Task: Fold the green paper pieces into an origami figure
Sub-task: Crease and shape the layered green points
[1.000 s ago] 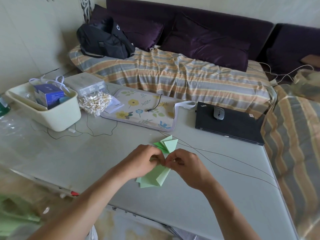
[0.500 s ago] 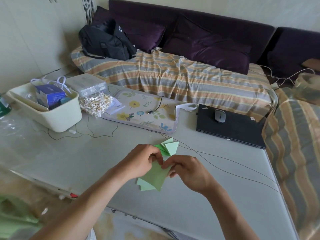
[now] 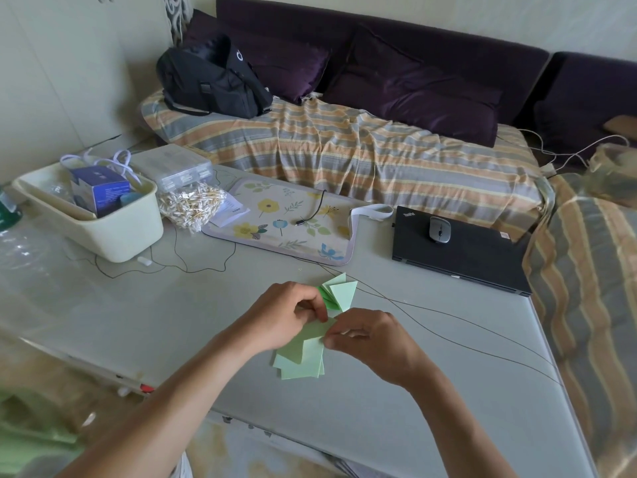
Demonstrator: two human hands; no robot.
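Pale green paper fills the lower middle of the frame: a loose stack of flat sheets (image 3: 302,365) lies on the grey table (image 3: 144,315), and one green paper piece (image 3: 315,328) is held just above it. The left hand (image 3: 282,319) pinches that piece at its upper edge with curled fingers, while the right hand (image 3: 374,343) pinches its right corner between thumb and fingertips. Just beyond the hands, near the centre, a small cluster of folded green triangles (image 3: 339,294) rests on the table beside two thin black wires (image 3: 448,339).

Farther back at left, a cream plastic tub (image 3: 113,236) holds a blue box (image 3: 100,189), a white cord and other small items too jumbled to tell. Touching its right side is a clear bag of cotton swabs (image 3: 191,207), with a clear lidded plastic box (image 3: 172,167) behind it. A floral mat (image 3: 286,219) lies in the middle, and a closed black laptop (image 3: 465,253) carrying a grey mouse (image 3: 439,229) sits at right. At the top, a black bag (image 3: 210,81) rests on a striped sofa cover (image 3: 344,150).
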